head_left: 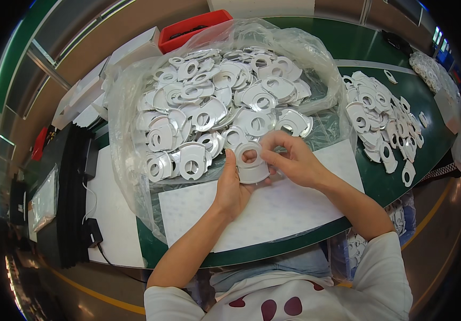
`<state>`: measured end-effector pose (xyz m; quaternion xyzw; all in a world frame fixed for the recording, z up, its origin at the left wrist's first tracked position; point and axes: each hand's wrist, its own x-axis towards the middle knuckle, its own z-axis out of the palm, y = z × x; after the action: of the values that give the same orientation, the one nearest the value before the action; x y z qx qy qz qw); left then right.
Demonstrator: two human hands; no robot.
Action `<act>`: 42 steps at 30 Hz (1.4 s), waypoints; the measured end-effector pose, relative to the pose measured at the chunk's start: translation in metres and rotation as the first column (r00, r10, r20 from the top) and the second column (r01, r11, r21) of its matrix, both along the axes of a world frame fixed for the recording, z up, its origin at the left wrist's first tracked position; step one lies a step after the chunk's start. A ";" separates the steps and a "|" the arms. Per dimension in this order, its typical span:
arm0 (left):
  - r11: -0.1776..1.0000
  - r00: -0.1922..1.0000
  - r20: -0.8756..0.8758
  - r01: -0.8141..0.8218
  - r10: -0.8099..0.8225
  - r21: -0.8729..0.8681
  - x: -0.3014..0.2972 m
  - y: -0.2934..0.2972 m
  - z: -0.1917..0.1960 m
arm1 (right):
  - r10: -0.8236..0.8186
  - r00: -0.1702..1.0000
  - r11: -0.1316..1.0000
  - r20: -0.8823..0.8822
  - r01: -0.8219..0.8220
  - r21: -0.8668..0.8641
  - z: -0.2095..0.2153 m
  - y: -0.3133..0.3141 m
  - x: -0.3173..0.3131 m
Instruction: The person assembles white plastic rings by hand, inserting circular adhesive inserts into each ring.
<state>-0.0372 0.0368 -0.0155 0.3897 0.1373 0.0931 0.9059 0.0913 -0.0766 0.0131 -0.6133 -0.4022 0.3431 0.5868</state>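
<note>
Between my two hands is a white plastic part (252, 175) with a round hole and a flat tab. My left hand (230, 187) holds it from the left and below, thumb along its edge. My right hand (293, 160) grips its right side near the ring, thumb and forefinger close together. A finger shows through the hole. Just beyond lies a big heap of similar white ringed parts (204, 115), some with shiny silvery edges, on a clear plastic bag (123, 155). Under my hands a white sheet (294, 200) covers the front of the green table.
To the right, a second pile of white parts (388, 117) lies on the green table (428, 96). A red bin (193, 29) and white boxes (134, 48) stand behind the heap. Black stacked material (64, 198) and a black adapter (92, 232) with a cable are at left.
</note>
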 end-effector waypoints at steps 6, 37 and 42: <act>1.000 1.000 -0.002 0.004 -0.004 0.001 0.001 0.000 -0.001 | 0.009 1.000 1.000 -0.007 -0.009 -0.018 -0.004 0.000 0.002; 0.999 0.999 0.031 0.034 -0.033 -0.004 -0.001 0.001 0.000 | -0.268 0.829 0.961 0.490 0.197 0.192 0.011 -0.003 -0.005; 0.989 0.999 -0.004 0.050 -0.050 0.139 0.000 -0.009 0.007 | -0.214 0.964 0.975 0.155 0.220 -0.021 0.015 -0.006 -0.003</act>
<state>-0.0368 0.0281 -0.0085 0.4554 0.1210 0.0794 0.8784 0.0881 -0.0826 0.0283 -0.6892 -0.3693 0.2368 0.5767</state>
